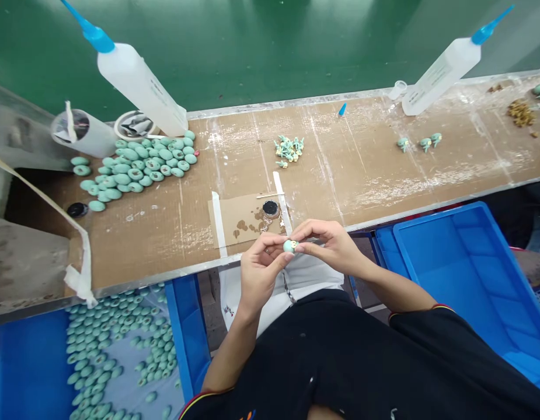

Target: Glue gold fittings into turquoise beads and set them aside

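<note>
Fingertips (270,248) of the left hand (261,274) and right hand (328,246) pinch a small pale-green oval piece (289,247), both hands closed on it. It sits just over the edge of the cardboard-covered bench (348,181).

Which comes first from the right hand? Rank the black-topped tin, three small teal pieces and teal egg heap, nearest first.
From the right hand:
1. Black-topped tin, ahead on the cardboard patch
2. Three small teal pieces, right on the bench
3. Teal egg heap, far left on the bench
</note>
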Demonstrator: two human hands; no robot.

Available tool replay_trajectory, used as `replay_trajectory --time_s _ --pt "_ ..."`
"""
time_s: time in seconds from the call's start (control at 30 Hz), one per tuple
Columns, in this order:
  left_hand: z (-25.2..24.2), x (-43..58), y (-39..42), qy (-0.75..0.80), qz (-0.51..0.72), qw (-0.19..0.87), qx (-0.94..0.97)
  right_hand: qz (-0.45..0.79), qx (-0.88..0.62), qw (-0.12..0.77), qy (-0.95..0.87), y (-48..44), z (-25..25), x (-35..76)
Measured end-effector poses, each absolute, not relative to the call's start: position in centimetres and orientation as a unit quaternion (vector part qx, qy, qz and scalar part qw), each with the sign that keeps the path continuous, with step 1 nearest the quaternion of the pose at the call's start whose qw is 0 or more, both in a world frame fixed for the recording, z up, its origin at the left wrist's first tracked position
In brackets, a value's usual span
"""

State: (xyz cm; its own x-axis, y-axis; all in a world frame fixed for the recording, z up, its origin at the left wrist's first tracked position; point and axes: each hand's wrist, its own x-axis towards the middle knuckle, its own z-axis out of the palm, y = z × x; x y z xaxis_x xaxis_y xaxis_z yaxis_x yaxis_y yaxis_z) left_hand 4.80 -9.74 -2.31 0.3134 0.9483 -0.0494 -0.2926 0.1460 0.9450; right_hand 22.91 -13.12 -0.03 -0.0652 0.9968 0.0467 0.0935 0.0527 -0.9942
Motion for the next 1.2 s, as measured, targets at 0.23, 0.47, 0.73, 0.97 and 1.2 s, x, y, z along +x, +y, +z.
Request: replay_trajectory --time_s 0.23,0.47,0.73,0.97,1.2 --pt "-2.6 3.9 -9.3 0.346 0.444 0.602 0.566 0.461 -0.482 0.451 -0.593 -12.9 -0.5 23.1" --pt "-3.3 3.5 -8.8 0.327 0.428 0.601 0.590 0.455 -0.479 0.433 -0.613 -13.0 -0.8 23.4" --pt "-2.6 4.1 -9.5 0.374 0.413 0.669 0.492 0.445 -0.487 0.385 -0.646 -13.3 0.2 23.7" --pt "-2.2 4.9 -9.1 0.379 0.380 0.686 0.491 0.374 -0.539 0.384 -0.650 -13.2 -0.2 25.3" --pt "-3.7 -0.3 -8.8 0.503 0.358 0.604 0.503 0.072 -0.835 0.453 -0.305 -8.9 -4.8 41.4"
